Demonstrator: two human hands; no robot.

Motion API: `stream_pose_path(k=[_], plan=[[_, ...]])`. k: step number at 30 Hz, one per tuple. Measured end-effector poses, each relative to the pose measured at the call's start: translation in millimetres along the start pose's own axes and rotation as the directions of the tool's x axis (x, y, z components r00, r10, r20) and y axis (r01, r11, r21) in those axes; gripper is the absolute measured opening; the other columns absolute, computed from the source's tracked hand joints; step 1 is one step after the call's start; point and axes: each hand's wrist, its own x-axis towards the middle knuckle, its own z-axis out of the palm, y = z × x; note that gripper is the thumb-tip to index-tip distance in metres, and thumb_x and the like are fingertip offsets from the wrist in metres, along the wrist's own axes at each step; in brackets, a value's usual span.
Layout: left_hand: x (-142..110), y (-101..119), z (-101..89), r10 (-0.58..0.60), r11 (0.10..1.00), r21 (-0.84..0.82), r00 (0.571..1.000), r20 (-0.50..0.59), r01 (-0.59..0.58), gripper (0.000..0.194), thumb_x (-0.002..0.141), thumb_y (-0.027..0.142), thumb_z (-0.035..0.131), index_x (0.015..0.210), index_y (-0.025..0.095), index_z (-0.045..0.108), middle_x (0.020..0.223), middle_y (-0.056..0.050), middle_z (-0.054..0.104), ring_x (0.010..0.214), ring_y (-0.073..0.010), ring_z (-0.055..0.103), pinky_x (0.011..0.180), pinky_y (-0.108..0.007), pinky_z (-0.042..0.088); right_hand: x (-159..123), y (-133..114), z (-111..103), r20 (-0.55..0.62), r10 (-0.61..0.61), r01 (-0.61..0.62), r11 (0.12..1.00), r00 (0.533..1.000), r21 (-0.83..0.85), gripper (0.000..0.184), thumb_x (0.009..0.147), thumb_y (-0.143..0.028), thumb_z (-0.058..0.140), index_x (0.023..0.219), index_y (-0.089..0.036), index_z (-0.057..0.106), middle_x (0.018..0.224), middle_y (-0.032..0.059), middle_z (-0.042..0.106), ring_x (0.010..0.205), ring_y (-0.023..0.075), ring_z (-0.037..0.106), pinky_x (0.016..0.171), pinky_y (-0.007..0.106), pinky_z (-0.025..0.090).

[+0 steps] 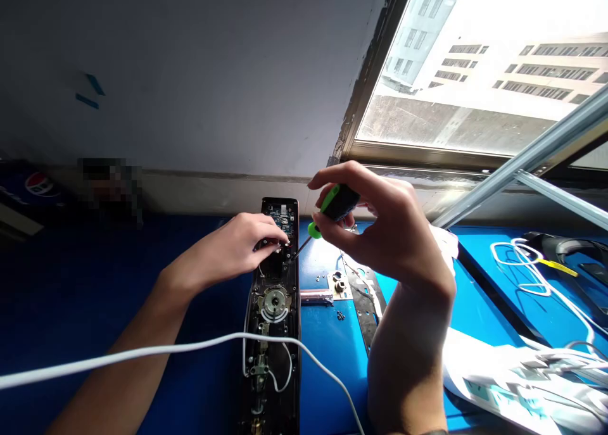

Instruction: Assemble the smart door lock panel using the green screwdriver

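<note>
A long black door-lock body (273, 308) lies opened on the blue table (327, 353), showing a circuit board (281, 218) at its far end and a round metal part (275, 301) in the middle. My left hand (237, 248) rests on the lock, fingers pinched at a small part beside the board. My right hand (380, 226) is closed on a green and black screwdriver (332, 207). Its thin shaft points down left to the lock's edge near my left fingertips.
A white cable (142, 353) crosses the foreground over the lock. Small metal parts and screws (338, 286) lie right of the lock beside a black plate (363, 305). White paper and coiled cables (532, 277) fill the right side. A wall and window stand behind.
</note>
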Motion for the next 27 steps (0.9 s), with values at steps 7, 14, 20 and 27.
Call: stream_pose_path(k=[7,14,20,27], plan=[[0.4,-2.4,14.5,0.054,0.997,0.057,0.997,0.061,-0.058,0.025,0.099,0.013,0.057,0.104,0.021,0.081,0.107,-0.008,0.070,0.097,-0.0209,0.067,0.084,-0.032,0.054,8.3,1.4,17.0,0.041,-0.020,0.023,0.995,0.999,-0.094,0.034,0.086,-0.007,0.064,0.113,-0.026,0.068,0.084,-0.0016,0.072,0.066,0.0129,0.062,0.066,0.030,0.053],[-3.1,-5.6,12.7,0.069,0.997,0.013,0.995,0.067,-0.070,0.024,0.098,0.012,0.058,0.099,0.021,0.080,0.105,-0.007,0.069,0.094,-0.0198,0.066,0.080,-0.031,0.052,10.8,0.2,22.6,0.026,-0.015,0.017,0.996,1.000,-0.089,0.031,0.084,-0.007,0.067,0.111,-0.023,0.068,0.080,-0.0027,0.070,0.062,0.0110,0.062,0.065,0.027,0.054],[-3.8,-5.1,12.1,0.077,0.997,0.005,0.995,0.061,-0.077,0.022,0.098,0.013,0.059,0.097,0.020,0.080,0.105,-0.008,0.069,0.095,-0.0202,0.065,0.080,-0.032,0.052,10.1,-1.4,23.5,0.029,-0.010,0.013,0.996,1.000,-0.092,0.031,0.085,-0.009,0.067,0.112,-0.024,0.070,0.081,-0.0020,0.071,0.062,0.0117,0.062,0.064,0.028,0.054],[-4.3,-3.8,12.8,0.076,0.997,0.003,0.995,0.071,-0.076,0.022,0.098,0.013,0.059,0.097,0.020,0.080,0.104,-0.007,0.070,0.095,-0.0205,0.066,0.080,-0.032,0.052,9.5,-3.3,23.7,0.038,-0.008,0.013,0.993,0.999,-0.117,0.032,0.087,-0.012,0.067,0.115,-0.027,0.070,0.083,-0.0004,0.073,0.064,0.0144,0.063,0.065,0.033,0.056]])
